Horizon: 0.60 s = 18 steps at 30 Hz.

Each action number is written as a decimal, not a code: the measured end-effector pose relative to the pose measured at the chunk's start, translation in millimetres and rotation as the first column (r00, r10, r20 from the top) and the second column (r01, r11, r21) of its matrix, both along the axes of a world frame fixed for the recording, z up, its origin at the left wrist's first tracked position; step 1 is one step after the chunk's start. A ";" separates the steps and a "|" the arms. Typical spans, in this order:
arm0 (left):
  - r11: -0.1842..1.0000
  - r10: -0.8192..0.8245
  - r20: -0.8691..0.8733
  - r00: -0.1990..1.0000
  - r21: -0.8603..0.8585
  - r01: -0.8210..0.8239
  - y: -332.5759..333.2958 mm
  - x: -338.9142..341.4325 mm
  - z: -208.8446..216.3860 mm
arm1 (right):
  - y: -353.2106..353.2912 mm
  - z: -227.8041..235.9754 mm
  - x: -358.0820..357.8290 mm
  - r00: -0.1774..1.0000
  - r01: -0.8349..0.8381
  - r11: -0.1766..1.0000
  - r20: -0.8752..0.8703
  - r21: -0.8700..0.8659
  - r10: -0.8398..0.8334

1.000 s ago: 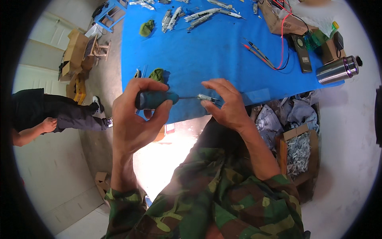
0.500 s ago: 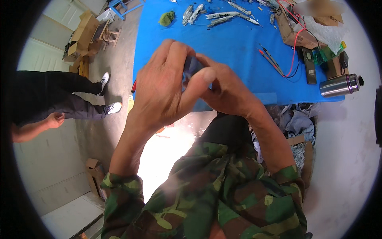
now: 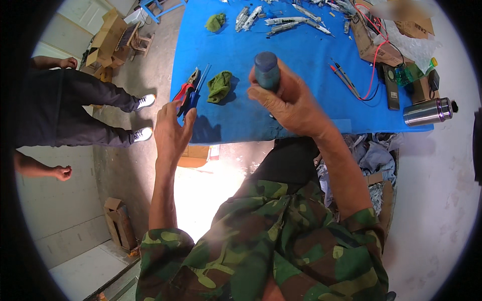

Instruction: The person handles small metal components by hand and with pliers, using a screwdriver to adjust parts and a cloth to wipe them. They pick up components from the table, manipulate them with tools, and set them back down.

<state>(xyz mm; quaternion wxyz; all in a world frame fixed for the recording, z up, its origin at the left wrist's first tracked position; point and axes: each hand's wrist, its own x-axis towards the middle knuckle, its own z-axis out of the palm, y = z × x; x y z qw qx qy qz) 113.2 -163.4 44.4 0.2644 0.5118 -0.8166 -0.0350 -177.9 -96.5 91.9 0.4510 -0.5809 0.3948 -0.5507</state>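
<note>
My right hand [image 3: 293,103] is wrapped round a short, dark blue-green cylinder [image 3: 267,75] with a darker rounded top, held upright above the blue-covered table [image 3: 306,55]. What kind of thing it is does not show clearly. At the table's left edge, my left hand [image 3: 172,128] has its thumb and fingers apart around the handle ends of some tools. These are red-handled pliers [image 3: 184,91] and a blue-handled screwdriver [image 3: 195,95] with a thin shaft. Whether the fingertips touch the handles I cannot tell. A crumpled green cloth [image 3: 219,87] lies between my hands.
Another green cloth [image 3: 215,22] and several white, worn pieces [image 3: 286,21] lie farther back. To the right are test probes [image 3: 346,80] on a red lead, a meter [image 3: 391,88], a steel flask [image 3: 427,111] and a cardboard box [image 3: 371,42]. A person [image 3: 75,105] stands at left.
My hands have parted. The left moved down and left to the tools; the right keeps the cylinder, now in plain sight. The tools and nearer cloth are uncovered. The person at left has shifted.
</note>
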 end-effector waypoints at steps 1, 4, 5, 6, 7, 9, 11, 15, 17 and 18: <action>0.999 -0.003 0.021 1.000 -0.054 0.004 0.8 1.6 -5.8 | -0.8 -1.3 -2.1 1.000 0.020 1.000 -0.020 -0.006 -0.021; 0.997 -0.034 -0.023 0.999 -0.069 0.032 6.2 -2.3 -11.5 | 0.4 -2.8 -5.2 0.997 0.058 0.998 -0.051 -0.030 -0.060; 0.998 -0.048 -0.057 0.997 -0.050 0.045 9.7 -7.5 -12.9 | 1.6 -2.8 -6.6 0.995 0.070 0.997 -0.065 -0.026 -0.072; 0.996 -0.090 -0.098 0.991 -0.005 0.090 16.3 -13.7 -16.4 | 3.0 -3.0 -6.5 0.993 0.078 0.997 -0.082 -0.024 -0.079; 0.990 -0.131 -0.135 0.982 0.038 0.137 24.7 -24.3 -18.6 | 3.6 -2.3 -7.0 0.992 0.087 0.996 -0.092 -0.021 -0.088; 0.969 -0.211 -0.191 0.959 0.087 0.231 39.8 -52.1 -28.4 | 3.9 -0.4 -6.5 0.993 0.088 0.996 -0.080 -0.031 -0.091; 0.949 -0.246 -0.229 0.942 0.142 0.282 56.0 -87.7 -37.1 | 4.8 1.1 -6.2 0.993 0.085 0.996 -0.073 -0.035 -0.088; 0.945 -0.220 -0.207 0.953 0.199 0.261 63.4 -129.0 -45.8 | 4.7 1.3 -6.7 0.989 0.096 0.990 -0.103 -0.103 -0.106; 0.951 -0.235 -0.292 0.927 0.127 0.281 60.8 -138.8 -55.8 | 5.7 1.2 -6.1 0.985 0.097 0.989 -0.130 -0.114 -0.111; 0.954 -0.244 -0.329 0.912 0.090 0.287 59.6 -141.5 -59.5 | 6.9 2.3 -5.9 0.985 0.091 0.991 -0.138 -0.094 -0.103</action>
